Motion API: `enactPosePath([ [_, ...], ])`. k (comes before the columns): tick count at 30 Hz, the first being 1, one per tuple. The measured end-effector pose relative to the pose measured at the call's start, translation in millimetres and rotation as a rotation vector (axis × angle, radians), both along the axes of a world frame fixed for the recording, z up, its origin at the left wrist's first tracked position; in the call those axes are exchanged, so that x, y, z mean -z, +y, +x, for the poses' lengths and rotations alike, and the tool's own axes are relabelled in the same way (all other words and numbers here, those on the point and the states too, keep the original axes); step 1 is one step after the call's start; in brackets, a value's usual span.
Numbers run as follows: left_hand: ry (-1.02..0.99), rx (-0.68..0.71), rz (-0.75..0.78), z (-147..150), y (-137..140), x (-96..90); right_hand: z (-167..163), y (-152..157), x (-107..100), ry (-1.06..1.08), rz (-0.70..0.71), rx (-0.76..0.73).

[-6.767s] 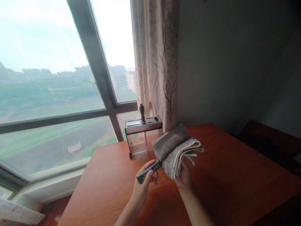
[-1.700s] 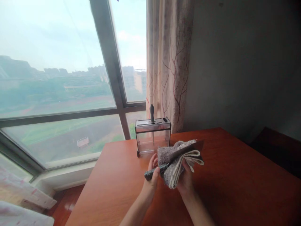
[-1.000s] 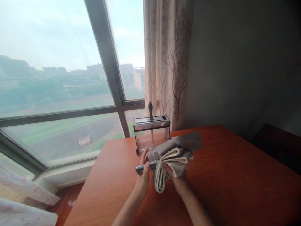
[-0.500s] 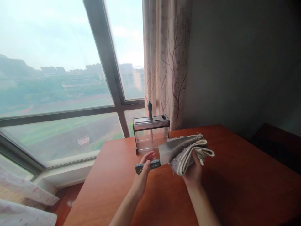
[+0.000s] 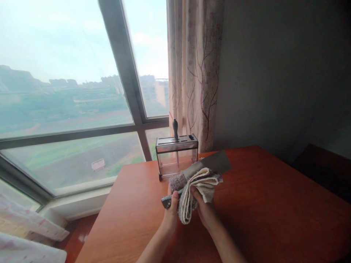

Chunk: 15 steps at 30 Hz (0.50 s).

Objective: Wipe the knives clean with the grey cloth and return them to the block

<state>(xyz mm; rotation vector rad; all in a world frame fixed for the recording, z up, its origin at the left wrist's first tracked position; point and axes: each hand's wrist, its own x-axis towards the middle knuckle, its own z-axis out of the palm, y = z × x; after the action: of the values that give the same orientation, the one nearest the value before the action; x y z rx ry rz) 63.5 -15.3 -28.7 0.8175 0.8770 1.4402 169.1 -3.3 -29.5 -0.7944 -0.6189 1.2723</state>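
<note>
A cleaver (image 5: 210, 163) with a broad grey blade and dark handle is held above the table, its blade pointing up and to the right. My left hand (image 5: 172, 212) is closed around the handle, thumb on top. A folded grey-and-cream towel (image 5: 201, 184) wraps over the blade near the handle. My right hand (image 5: 202, 205) grips this towel, with its thumb showing and its other fingers hidden by the folds. Just beyond the hands stands a clear-sided knife block (image 5: 177, 142) with a dark-handled tool upright in its top.
The reddish-brown wooden table (image 5: 131, 219) lies beneath the hands. A large window (image 5: 65, 102) is to the left, and a patterned curtain (image 5: 196, 73) hangs behind the knife block. A dark wall (image 5: 274, 73) is on the right.
My right hand and the towel have moved left along the blade toward the handle, baring the blade's far end. My left hand still holds the handle.
</note>
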Motion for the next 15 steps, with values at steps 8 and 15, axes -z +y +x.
enactPosePath([
  [8, 0.137, 0.074, 0.08, -11.1, 7.5, -14.8, 27.8, 18.4, -7.6, 0.236, -0.064, 0.123],
  [15, 0.057, 0.169, 0.058, -29.3, 9.0, -24.3, 58.0, 28.0, -10.7, 0.332, -0.039, 0.236],
])
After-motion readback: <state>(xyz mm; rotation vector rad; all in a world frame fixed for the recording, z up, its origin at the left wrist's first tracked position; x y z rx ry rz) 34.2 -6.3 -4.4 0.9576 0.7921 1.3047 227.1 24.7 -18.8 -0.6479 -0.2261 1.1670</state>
